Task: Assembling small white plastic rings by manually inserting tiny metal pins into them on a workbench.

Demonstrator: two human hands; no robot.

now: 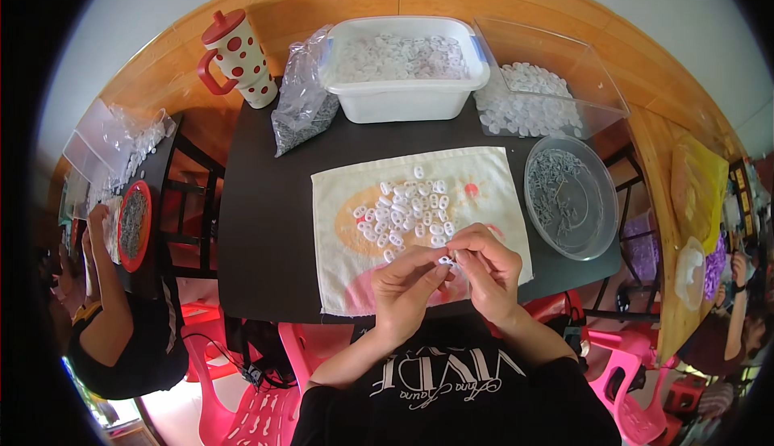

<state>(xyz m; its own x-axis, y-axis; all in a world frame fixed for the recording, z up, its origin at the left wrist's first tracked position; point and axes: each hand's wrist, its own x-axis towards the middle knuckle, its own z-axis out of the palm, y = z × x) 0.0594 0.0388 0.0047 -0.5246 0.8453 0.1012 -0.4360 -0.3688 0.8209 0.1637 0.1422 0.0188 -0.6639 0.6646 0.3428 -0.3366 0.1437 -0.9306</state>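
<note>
White and small, at lower centre of the frame: a holed piece (446, 260), pinched between almost-closed fingertips of the left hand (409, 289). Opposite, the right hand (493, 273), curled in close with thumb and forefinger near meeting; cannot tell on what. Best to grip by the rim, leave holes uncovered, and work low over the towel (332, 224).

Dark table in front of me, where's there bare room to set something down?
Widest: the dark table between its left edge and the towel. A narrower strip runs between towel and white tub. Crowded: the back edge, from tumbler to clear box, and mid-towel, with loose white pieces.
</note>
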